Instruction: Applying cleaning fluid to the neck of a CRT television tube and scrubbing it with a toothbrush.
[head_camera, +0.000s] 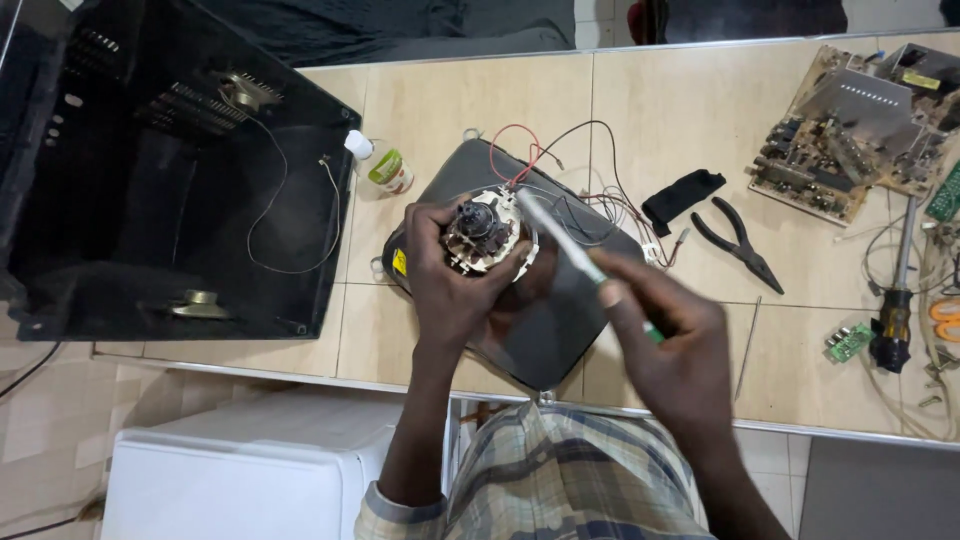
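— Starting big: the black casing sits left, the dark picture tube lies mid-table?
— Yes. Left hand, fingers clenched on its coil yoke; right hand grips a slim tool (blurred) at it. Loosening, I'd judge; steady prying next

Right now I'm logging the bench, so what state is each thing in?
Left hand: gripping the yoke.
Yoke: seated on the tube neck, wires attached.
Right hand: holding the screwdriver.
Screwdriver: tilted, tip at the yoke, blurred.
Picture tube: lying face down.
Pliers: lying flat, handles slightly apart.
Bottle: on its side, capped.
Black casing: open, hollow.
Circuit board: out, lying on the tiles.
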